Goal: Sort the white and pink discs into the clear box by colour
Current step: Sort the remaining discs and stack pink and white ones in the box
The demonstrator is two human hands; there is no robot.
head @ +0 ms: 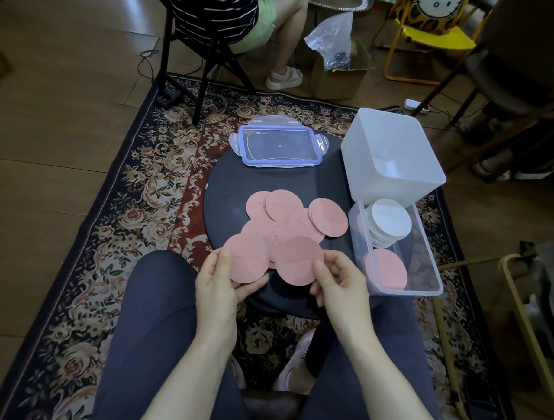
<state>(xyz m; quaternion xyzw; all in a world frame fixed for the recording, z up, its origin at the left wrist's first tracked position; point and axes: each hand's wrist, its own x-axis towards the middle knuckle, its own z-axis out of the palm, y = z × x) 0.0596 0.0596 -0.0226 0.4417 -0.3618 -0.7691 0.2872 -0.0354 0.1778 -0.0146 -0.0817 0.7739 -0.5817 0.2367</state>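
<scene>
1. Left hand (218, 281): grasps one pink disc (245, 258) at its near edge, thumb on top, fingers beneath, over the near rim of the round dark counter (220, 189).
2. Right hand (337, 282): pinches a second pink disc (299, 261) at its right edge, just beside the first.
3. Loose pink discs (288, 215): an overlapping heap on the counter, just beyond both hands.
4. Clear box (425, 246): stands at the counter's right edge. Far end holds a stack of white discs (390, 223); near end holds a pink disc in the box (385, 269).
5. White tub (393, 157): stands behind the clear box, touching it.
6. Blue-rimmed lid (279, 144): lies flat at the counter's far edge.
7. Patterned rug (138, 198): lies under the counter.
</scene>
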